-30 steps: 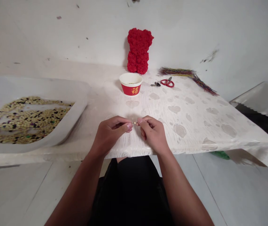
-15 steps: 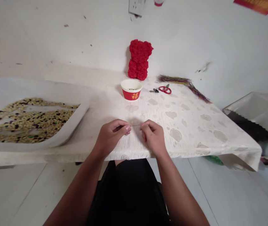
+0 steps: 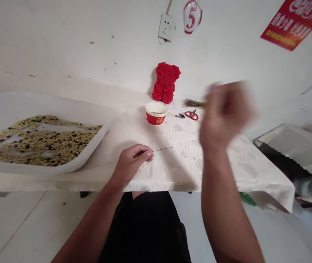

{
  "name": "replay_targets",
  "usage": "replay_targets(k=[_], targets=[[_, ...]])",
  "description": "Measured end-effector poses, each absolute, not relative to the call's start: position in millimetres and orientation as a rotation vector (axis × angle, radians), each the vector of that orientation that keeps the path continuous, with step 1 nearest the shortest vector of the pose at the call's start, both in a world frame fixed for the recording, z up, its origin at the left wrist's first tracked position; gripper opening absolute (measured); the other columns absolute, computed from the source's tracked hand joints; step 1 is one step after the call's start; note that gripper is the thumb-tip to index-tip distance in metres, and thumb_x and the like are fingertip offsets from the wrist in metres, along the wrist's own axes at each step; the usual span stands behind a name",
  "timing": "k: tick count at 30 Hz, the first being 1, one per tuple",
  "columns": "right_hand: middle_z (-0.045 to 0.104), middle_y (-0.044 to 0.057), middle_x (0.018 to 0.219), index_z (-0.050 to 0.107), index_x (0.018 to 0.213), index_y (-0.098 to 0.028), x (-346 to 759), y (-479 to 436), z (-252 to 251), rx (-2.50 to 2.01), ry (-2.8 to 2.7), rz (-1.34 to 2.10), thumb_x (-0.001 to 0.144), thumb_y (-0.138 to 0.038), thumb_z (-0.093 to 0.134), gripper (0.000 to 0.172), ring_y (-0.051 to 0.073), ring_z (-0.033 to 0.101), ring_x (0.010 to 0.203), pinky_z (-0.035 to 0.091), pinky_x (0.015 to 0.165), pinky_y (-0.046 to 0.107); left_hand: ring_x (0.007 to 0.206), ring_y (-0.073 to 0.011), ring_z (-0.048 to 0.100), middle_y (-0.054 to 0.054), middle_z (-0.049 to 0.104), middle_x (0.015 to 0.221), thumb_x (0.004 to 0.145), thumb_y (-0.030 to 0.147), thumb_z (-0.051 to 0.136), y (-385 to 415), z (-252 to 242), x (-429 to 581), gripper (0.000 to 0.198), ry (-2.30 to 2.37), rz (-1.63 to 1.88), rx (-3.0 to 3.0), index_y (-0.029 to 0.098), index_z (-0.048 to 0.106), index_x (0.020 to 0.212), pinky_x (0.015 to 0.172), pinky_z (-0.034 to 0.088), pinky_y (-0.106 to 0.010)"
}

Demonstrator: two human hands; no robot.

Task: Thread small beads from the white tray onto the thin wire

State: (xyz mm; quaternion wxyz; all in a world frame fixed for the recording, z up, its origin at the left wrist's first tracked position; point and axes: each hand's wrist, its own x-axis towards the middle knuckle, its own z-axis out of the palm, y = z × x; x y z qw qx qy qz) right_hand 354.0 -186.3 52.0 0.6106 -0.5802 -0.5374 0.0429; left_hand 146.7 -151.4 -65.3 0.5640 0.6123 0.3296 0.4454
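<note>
Above the table's front part, my left hand (image 3: 136, 160) pinches a thin dark wire (image 3: 163, 149), whose free end points right. My right hand (image 3: 225, 113) is raised over the table's right side and smeared by motion; its fingers cannot be made out clearly, nor whether it holds anything. Behind my left hand stands a red and white paper bowl (image 3: 156, 119) with small beads inside. Red-handled scissors (image 3: 191, 115) lie right of the bowl, beside a small dark metal item (image 3: 180, 115). A bundle of thin coloured wires (image 3: 193, 103) is partly hidden behind my right hand.
A large white tray (image 3: 90, 148) of cream and dark beads (image 3: 54, 142) fills the table's left side. A red flower bear (image 3: 166, 83) stands behind the bowl against the wall. At the far right is a cloth-covered surface (image 3: 295, 146).
My right hand has let go of the wire's right end and swung up and to the right. My left hand keeps its pinch. The view has tilted up, showing more wall.
</note>
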Motion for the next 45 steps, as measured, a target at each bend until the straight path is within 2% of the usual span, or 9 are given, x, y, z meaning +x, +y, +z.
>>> replay_targets(k=[4, 6, 9, 13, 17, 22, 31, 39, 45], targets=[[0.055, -0.002, 0.054, 0.068, 0.087, -0.02, 349.1, -158.8, 22.3, -1.638, -1.382, 0.174, 0.084, -0.038, 0.072, 0.018, 0.017, 0.05, 0.054, 0.032, 0.056, 0.029, 0.076, -0.0151, 0.066, -0.001, 0.07, 0.077, 0.086, 0.034, 0.071, -152.8, -62.1, 146.8, 0.016, 0.774, 1.027, 1.432, 0.018, 0.072, 0.085, 0.075, 0.055, -0.028], [0.056, -0.002, 0.055, 0.068, 0.091, -0.021, 348.5, -166.1, -0.1, -1.661, -1.378, 0.207, 0.09, -0.039, 0.064, 0.018, 0.017, 0.051, 0.054, 0.034, 0.058, 0.029, 0.077, -0.0154, 0.066, -0.002, 0.07, 0.078, 0.086, 0.034, 0.07, -153.3, -61.0, 146.9, 0.016, 0.758, 1.014, 1.429, 0.018, 0.072, 0.085, 0.075, 0.056, -0.028], [0.058, -0.002, 0.058, 0.067, 0.089, -0.022, 342.5, -187.4, -28.2, -1.635, -1.376, 0.307, 0.098, -0.046, 0.051, 0.03, 0.016, 0.053, 0.054, 0.038, 0.058, 0.029, 0.077, -0.0149, 0.066, -0.001, 0.07, 0.077, 0.087, 0.034, 0.07, -153.5, -60.5, 147.1, 0.016, 0.749, 1.029, 1.418, 0.019, 0.072, 0.085, 0.076, 0.056, -0.027], [0.057, -0.003, 0.058, 0.067, 0.086, -0.021, 333.1, -201.5, -51.5, -1.577, -1.355, 0.453, 0.099, -0.052, 0.046, 0.04, 0.015, 0.052, 0.052, 0.041, 0.055, 0.027, 0.076, -0.0149, 0.067, -0.001, 0.07, 0.076, 0.085, 0.034, 0.071, -154.4, -59.6, 147.5, 0.015, 0.78, 1.034, 1.433, 0.019, 0.072, 0.085, 0.074, 0.056, -0.027], [0.053, -0.004, 0.057, 0.066, 0.089, -0.02, 335.9, -196.4, -63.5, -1.554, -1.212, 0.462, 0.1, -0.053, 0.043, 0.041, 0.014, 0.048, 0.049, 0.039, 0.051, 0.027, 0.075, -0.015, 0.068, -0.002, 0.073, 0.077, 0.083, 0.032, 0.072, -154.5, -59.5, 150.1, 0.013, 0.843, 1.016, 1.497, 0.019, 0.074, 0.084, 0.072, 0.057, -0.025], [0.056, -0.003, 0.061, 0.066, 0.085, -0.022, 340.8, -192.5, -67.3, -1.542, -1.152, 0.476, 0.098, -0.043, 0.049, 0.03, 0.013, 0.05, 0.055, 0.039, 0.055, 0.026, 0.071, -0.014, 0.069, -0.001, 0.073, 0.074, 0.081, 0.029, 0.074, -153.3, -64.7, 157.3, 0.01, 0.873, 1.14, 1.462, 0.019, 0.075, 0.082, 0.07, 0.057, -0.024], [0.053, -0.002, 0.058, 0.065, 0.08, -0.022, 339.5, -192.1, -66.9, -1.493, -1.181, 0.481, 0.099, -0.038, 0.05, 0.029, 0.014, 0.052, 0.057, 0.039, 0.057, 0.027, 0.069, -0.0158, 0.069, -0.001, 0.072, 0.072, 0.077, 0.022, 0.071, -158.7, -60.9, 163.9, 0.005, 0.837, 1.216, 1.477, 0.019, 0.075, 0.076, 0.07, 0.061, -0.029], [0.052, -0.004, 0.056, 0.066, 0.081, -0.021, 362.9, -214.6, -49.9, -1.406, -1.233, 0.618, 0.099, -0.033, 0.053, 0.025, 0.009, 0.046, 0.045, 0.037, 0.048, 0.025, 0.068, -0.0146, 0.069, -0.001, 0.072, 0.071, 0.079, 0.019, 0.074, -157.6, -61.7, 161.9, 0.003, 0.759, 1.199, 1.555, 0.018, 0.077, 0.079, 0.069, 0.06, -0.03], [0.051, -0.005, 0.056, 0.067, 0.079, -0.02, 398.0, -260.3, -23.7, -1.494, -1.19, 0.448, 0.099, -0.033, 0.052, 0.028, 0.007, 0.047, 0.045, 0.036, 0.045, 0.022, 0.07, -0.0122, 0.069, 0.002, 0.071, 0.073, 0.082, 0.018, 0.073, -159.7, -60.5, 163.0, 0.005, 0.784, 1.214, 1.614, 0.014, 0.075, 0.083, 0.075, 0.06, -0.032]])
